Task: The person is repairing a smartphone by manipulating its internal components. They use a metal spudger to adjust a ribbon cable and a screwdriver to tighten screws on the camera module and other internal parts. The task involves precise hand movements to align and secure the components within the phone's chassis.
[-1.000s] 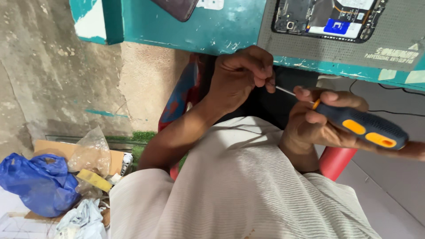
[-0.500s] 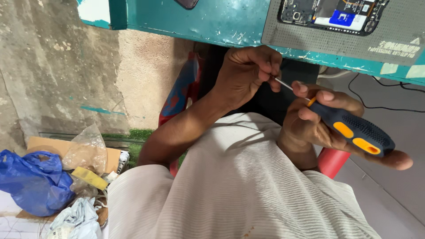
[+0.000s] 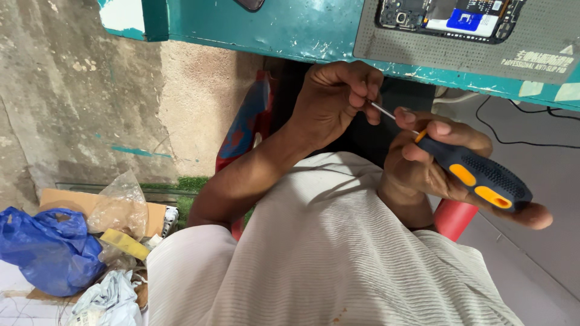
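Note:
My right hand (image 3: pixel 423 169) grips a screwdriver (image 3: pixel 477 181) with a dark handle and orange pads, held just below the table edge. Its thin metal shaft (image 3: pixel 386 113) points up and left. My left hand (image 3: pixel 335 99) pinches the tip of that shaft between thumb and fingers; whatever may sit at the tip is hidden by the fingers. Above them, an opened phone (image 3: pixel 450 18) with its circuit board showing lies on a grey perforated mat (image 3: pixel 531 42) on the teal table (image 3: pixel 284 30).
My lap in a pale ribbed shirt (image 3: pixel 338 259) fills the lower middle. A red stool (image 3: pixel 453 217) shows beside it. On the floor at left lie a blue plastic bag (image 3: pixel 48 253), a clear bag (image 3: pixel 121 208) and cardboard (image 3: pixel 66 199). A black cable (image 3: pixel 519 142) runs at right.
Both hands stay joined at the screwdriver tip and have drifted slightly left and down from the table edge. The handle now tilts a little lower.

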